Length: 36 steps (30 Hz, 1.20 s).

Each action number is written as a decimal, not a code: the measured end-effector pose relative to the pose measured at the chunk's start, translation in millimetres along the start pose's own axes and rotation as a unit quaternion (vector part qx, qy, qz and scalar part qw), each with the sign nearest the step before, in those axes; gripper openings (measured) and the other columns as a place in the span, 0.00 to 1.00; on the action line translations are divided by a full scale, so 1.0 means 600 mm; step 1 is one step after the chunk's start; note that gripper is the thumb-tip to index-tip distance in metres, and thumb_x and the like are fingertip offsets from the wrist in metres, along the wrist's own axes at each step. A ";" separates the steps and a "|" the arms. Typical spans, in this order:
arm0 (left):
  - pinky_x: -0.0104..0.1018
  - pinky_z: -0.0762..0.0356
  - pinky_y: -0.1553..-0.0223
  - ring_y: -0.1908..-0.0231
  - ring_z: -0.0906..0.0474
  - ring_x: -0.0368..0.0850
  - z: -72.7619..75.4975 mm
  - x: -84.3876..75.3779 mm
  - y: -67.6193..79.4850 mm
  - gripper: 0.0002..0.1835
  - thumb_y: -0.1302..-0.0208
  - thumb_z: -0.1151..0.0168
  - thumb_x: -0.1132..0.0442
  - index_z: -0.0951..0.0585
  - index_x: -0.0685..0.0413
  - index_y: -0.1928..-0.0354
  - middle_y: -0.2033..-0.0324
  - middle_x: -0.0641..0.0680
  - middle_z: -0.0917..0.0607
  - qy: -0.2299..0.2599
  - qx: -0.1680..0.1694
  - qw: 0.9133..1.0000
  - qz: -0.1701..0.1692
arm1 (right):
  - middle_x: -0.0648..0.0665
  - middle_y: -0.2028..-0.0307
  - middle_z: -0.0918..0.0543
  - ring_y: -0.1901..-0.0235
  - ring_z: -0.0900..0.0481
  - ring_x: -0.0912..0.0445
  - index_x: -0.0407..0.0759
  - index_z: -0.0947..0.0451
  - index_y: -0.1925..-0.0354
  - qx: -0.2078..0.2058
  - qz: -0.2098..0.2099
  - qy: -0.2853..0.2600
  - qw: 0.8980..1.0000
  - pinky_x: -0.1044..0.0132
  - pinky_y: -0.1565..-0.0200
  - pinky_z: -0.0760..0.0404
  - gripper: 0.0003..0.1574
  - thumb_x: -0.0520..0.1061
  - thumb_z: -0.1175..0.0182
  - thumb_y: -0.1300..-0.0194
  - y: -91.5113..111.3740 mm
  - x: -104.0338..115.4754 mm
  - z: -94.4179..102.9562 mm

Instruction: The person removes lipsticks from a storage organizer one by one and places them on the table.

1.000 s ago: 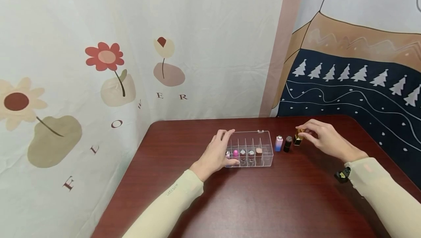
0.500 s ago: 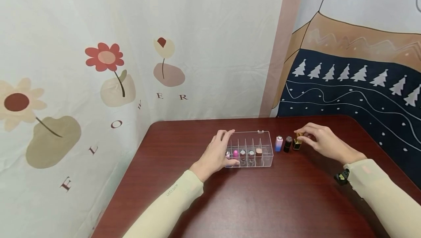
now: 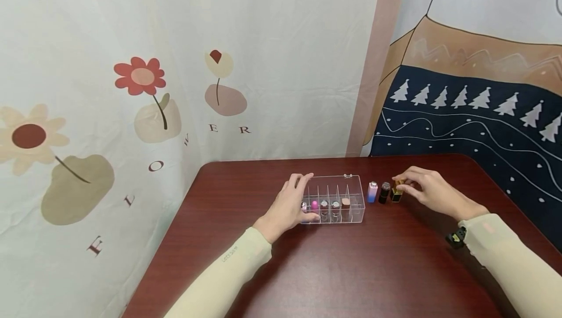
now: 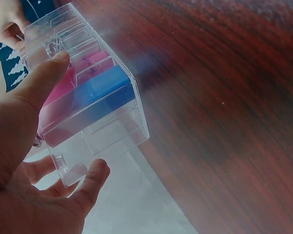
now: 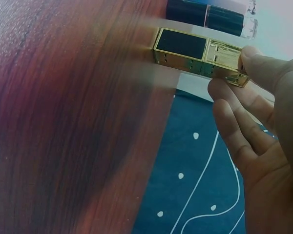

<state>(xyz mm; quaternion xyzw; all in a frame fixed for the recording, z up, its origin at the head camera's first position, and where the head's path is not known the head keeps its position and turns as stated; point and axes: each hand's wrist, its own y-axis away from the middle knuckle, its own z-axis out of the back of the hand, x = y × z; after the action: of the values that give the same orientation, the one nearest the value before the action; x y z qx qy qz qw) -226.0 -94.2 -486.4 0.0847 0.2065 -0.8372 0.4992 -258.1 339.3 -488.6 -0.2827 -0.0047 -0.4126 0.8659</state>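
Note:
A clear divided plastic box [image 3: 357, 214] stands on the table, and several lipsticks sit upright in its slots. My left hand [image 3: 285, 210] grips its left end, thumb over the front and fingers behind. In the left wrist view, a pink-and-blue tube [image 4: 97, 92] fills the end slot beside the thumb. Right of the box, my right hand [image 3: 432, 191] pinches a black-and-gold lipstick [image 5: 183, 45] by its gold top between thumb and fingers. The lipstick is upright, its base at the tabletop. A black lipstick tube [image 3: 384, 192] stands just left of it.
Between the box and the black tube stands another pink-and-blue lipstick [image 3: 372, 192]. The dark red wooden table [image 3: 351, 269] extends toward me. Behind it hang a pale flower-printed cloth [image 3: 285, 89] and a navy cloth with white trees [image 3: 461, 118].
My right hand has shifted slightly left and down with the black-and-gold lipstick, bringing it closer to the black tube. The left hand and the box have stayed in place.

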 end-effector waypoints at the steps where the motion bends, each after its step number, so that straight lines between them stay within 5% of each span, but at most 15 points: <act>1: 0.60 0.15 0.25 0.30 0.19 0.67 0.000 0.000 0.000 0.68 0.46 0.03 0.46 0.36 0.50 0.10 0.25 0.64 0.25 0.001 0.001 1.000 0.001 | 0.50 0.50 0.06 0.60 0.18 0.68 0.44 0.05 0.44 0.001 -0.001 -0.001 1.000 0.63 0.58 0.08 0.18 0.36 0.18 0.31 0.000 0.000 0.000; 21: 0.60 0.14 0.26 0.31 0.19 0.66 0.000 0.001 0.000 0.69 0.47 0.03 0.45 0.36 0.50 0.09 0.25 0.64 0.25 -0.006 0.002 1.000 0.000 | 0.49 0.48 0.06 0.56 0.09 0.55 0.45 0.05 0.41 0.002 -0.005 0.009 1.000 0.58 0.52 0.04 0.23 0.41 0.15 0.32 0.001 0.005 0.000; 25: 0.60 0.14 0.26 0.31 0.19 0.66 0.001 0.001 0.000 0.68 0.47 0.03 0.44 0.36 0.50 0.10 0.25 0.64 0.25 -0.004 0.001 1.000 -0.003 | 0.48 0.47 0.07 0.52 0.08 0.53 0.45 0.06 0.39 -0.004 -0.011 0.019 1.000 0.73 0.44 0.11 0.23 0.43 0.15 0.31 -0.001 0.011 0.001; 29: 0.60 0.15 0.25 0.30 0.19 0.66 0.000 0.001 0.000 0.68 0.46 0.03 0.44 0.37 0.50 0.09 0.25 0.64 0.25 -0.001 0.006 1.000 0.000 | 0.47 0.44 0.08 0.49 0.08 0.51 0.46 0.07 0.38 -0.010 -0.014 0.013 1.000 0.92 0.39 0.30 0.25 0.43 0.15 0.31 -0.004 0.019 0.001; 36: 0.60 0.15 0.25 0.31 0.19 0.66 -0.002 0.002 -0.001 0.69 0.46 0.04 0.44 0.37 0.50 0.09 0.25 0.64 0.25 -0.001 0.005 1.000 0.000 | 0.44 0.42 0.09 0.46 0.09 0.49 0.44 0.08 0.37 -0.027 0.012 -0.002 1.000 0.96 0.37 0.36 0.29 0.39 0.14 0.34 -0.014 0.035 -0.002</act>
<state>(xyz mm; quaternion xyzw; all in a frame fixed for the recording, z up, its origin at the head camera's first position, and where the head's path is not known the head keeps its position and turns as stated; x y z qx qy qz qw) -227.5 -94.4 -487.8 0.0865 0.2018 -0.8384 0.4988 -250.4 319.5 -480.5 -0.3070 0.0087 -0.4014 0.8629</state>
